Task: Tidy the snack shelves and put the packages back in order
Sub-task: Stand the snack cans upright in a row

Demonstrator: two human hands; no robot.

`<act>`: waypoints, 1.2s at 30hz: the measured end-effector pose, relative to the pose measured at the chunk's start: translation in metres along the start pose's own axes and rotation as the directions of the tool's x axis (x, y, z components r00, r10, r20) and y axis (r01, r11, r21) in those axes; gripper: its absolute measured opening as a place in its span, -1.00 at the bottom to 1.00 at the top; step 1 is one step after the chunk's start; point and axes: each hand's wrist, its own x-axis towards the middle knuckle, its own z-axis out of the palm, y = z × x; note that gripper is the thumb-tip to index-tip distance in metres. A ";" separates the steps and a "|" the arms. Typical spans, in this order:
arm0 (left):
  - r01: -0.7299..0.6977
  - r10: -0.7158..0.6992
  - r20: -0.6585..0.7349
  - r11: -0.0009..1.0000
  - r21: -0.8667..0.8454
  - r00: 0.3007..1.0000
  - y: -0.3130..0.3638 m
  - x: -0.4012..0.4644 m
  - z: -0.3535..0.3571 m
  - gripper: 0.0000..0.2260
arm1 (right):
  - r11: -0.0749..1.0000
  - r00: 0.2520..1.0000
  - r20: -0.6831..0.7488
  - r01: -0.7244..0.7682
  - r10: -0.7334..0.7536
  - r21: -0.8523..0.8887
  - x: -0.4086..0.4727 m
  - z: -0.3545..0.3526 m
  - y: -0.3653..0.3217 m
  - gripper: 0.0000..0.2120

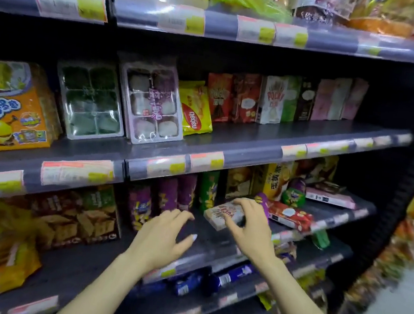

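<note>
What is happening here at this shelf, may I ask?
A person is tidying snack shelves. The right hand reaches over a pale Pocky box lying flat on the third shelf, fingers curled at it; whether it already grips is unclear. The left hand hovers open beside it. A red box and a pink box also lie flat nearby.

You have two hands in view, your left hand [164, 240] and your right hand [249, 224], reaching toward the third of five shelf levels you can count from top to bottom. On the second level stand two clear mochi trays [91, 101], one orange cartoon snack bag [11, 106], one yellow bag [196, 108] and about seven upright stick-biscuit boxes [275, 100]. On the level at your hands stand three purple snack cans [167, 196] and one green can [208, 191], with three flat boxes lying down: one pale [220, 213], one red [290, 215], one pink [330, 198].
</note>
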 end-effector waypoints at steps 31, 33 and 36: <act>0.495 -0.556 0.004 0.736 -0.462 0.831 0.145 0.180 0.161 -0.25 | 0.935 0.924 0.157 -0.354 0.349 -0.001 0.113 -0.056 0.325 -0.60; 0.447 -0.537 -0.078 0.767 -0.461 0.840 0.146 0.187 0.160 -0.29 | 0.931 0.920 0.156 -0.364 0.360 -0.001 0.120 -0.053 0.331 -0.56; 0.358 -0.491 -0.180 0.798 -0.485 0.852 0.150 0.196 0.162 -0.31 | 0.928 0.916 0.162 -0.373 0.366 0.013 0.129 -0.047 0.340 -0.54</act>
